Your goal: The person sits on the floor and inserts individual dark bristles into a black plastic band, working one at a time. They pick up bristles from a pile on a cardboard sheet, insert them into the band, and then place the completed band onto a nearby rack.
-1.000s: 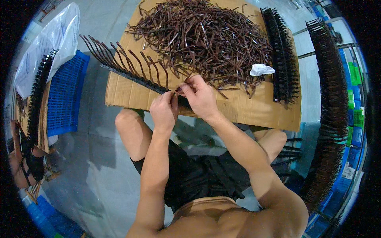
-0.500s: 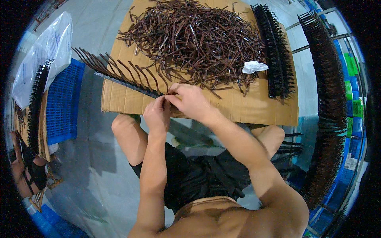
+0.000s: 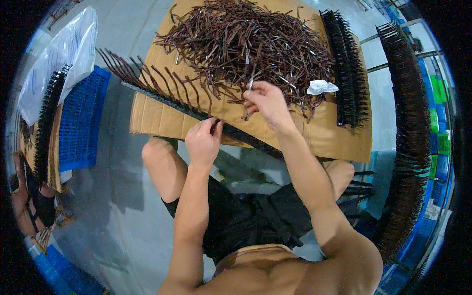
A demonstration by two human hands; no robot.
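A smooth grey floor (image 3: 142,236), crossed by faint straight seams, lay in cool light, with soft shadows (image 3: 129,191) darkening its left side. A blue mesh crate (image 3: 81,123) stood at the left. Toward the right rim, green bins (image 3: 437,88) and blue bins (image 3: 442,119) lined what was probably a metal rack (image 3: 378,68) (the fisheye bent its edges).

Worn on the head, the left of 2 fisheye cameras looks steeply down at close range: the fingers (image 3: 256,97) sit just above centre, the counter (image 3: 319,135) spreads beyond them, forearms (image 3: 191,206) and lap (image 3: 255,211) nearer.
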